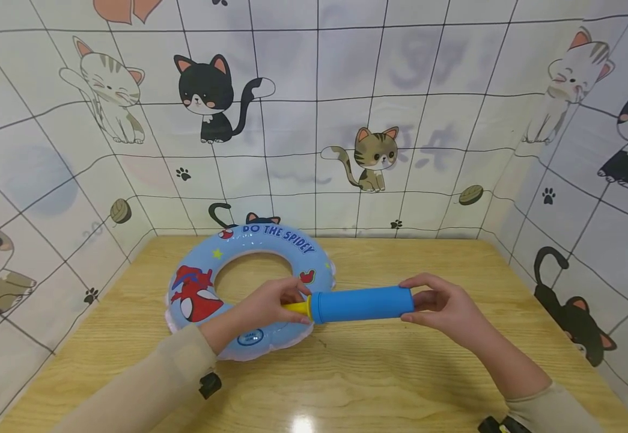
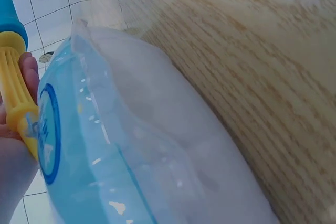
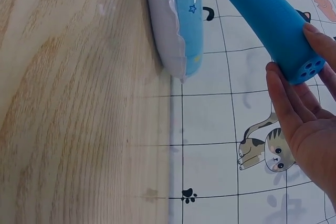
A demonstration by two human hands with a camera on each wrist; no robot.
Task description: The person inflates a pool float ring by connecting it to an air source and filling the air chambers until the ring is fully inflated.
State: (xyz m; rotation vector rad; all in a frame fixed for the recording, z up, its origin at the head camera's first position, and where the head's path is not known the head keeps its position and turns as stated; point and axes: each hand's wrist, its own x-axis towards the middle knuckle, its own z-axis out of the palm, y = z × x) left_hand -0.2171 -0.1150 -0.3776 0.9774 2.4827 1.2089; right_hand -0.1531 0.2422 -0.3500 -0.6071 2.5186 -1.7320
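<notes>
A blue hand pump with a yellow nozzle end is held level in front of me, between both hands. My left hand grips the yellow part with fingers and thumb. At the other end, my right hand pinches the blue barrel between thumb and fingertips. Small holes show in that end's face in the right wrist view. Behind the pump and left hand, an inflated light-blue swim ring with red cartoon prints lies on the table; the left forearm and hand overlap its near side in the head view.
The wooden table extends below and around the hands. White grid-patterned sheeting with printed cats stands behind it and along both sides. Dark straps with small devices sit at the sleeves.
</notes>
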